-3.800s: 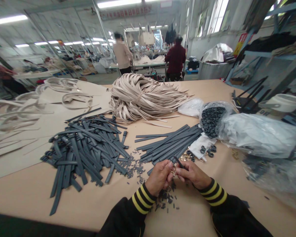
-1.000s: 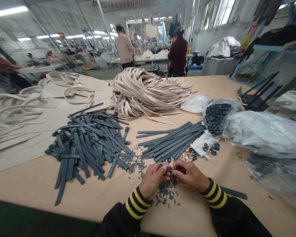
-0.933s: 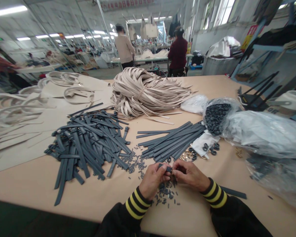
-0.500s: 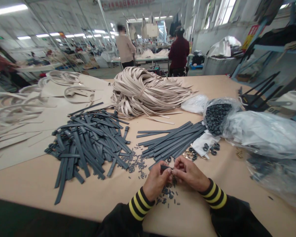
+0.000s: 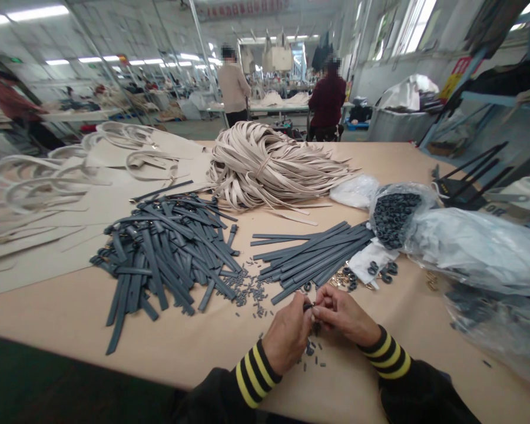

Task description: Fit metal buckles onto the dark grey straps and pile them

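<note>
The fingers of the left hand are curled tightly around a dark strap near the table's front edge. Its visible end points toward the table's right edge, long axis roughly sideways. The right hand's fingertips bunch at its tip; whether they grip is unclear. Half a second ago, more strap showed.

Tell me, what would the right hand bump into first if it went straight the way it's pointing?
Probably the dark strip poking out of the left hand, then that hand itself. The right hand points at them, so close that I can't tell whether it already touches.
</note>
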`<state>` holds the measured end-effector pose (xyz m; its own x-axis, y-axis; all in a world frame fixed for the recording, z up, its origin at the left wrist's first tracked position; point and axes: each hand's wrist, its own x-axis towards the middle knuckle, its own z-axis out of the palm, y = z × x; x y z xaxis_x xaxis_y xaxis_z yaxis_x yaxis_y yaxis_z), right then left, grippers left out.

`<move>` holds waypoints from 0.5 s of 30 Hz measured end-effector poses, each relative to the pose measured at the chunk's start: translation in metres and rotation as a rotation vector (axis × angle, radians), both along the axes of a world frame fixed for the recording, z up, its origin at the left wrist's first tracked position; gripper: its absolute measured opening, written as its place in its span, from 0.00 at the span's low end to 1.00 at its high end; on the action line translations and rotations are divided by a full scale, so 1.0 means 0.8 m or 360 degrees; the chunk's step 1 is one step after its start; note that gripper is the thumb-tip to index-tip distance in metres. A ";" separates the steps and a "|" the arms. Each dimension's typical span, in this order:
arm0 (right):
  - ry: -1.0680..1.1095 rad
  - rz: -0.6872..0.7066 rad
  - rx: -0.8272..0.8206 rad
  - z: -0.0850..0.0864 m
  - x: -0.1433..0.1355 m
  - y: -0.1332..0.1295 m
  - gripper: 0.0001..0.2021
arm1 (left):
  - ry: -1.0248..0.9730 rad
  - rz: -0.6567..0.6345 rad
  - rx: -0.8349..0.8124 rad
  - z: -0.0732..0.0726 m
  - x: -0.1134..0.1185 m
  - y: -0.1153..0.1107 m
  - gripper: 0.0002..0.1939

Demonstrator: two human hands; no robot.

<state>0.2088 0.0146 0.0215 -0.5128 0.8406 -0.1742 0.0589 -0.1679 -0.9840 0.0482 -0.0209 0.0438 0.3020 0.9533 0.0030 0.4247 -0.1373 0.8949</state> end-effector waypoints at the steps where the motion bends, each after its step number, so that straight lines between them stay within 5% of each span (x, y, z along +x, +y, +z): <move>1: -0.0039 -0.0024 0.0019 0.003 0.001 0.000 0.12 | -0.0122 -0.0074 -0.0113 0.004 -0.005 0.001 0.08; 6: -0.0149 0.0008 0.0209 0.027 0.001 0.004 0.10 | -0.0831 -0.0198 -0.0695 0.027 -0.033 0.013 0.14; 15: -0.0396 0.0118 0.0607 0.044 -0.036 0.002 0.05 | -0.1052 -0.0102 -0.0796 0.018 -0.043 0.014 0.16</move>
<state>0.1797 0.0160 0.0569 -0.5559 0.8311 0.0148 0.2997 0.2169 -0.9291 0.0138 -0.0095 0.0581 0.4404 0.8702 -0.2208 -0.2050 0.3369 0.9189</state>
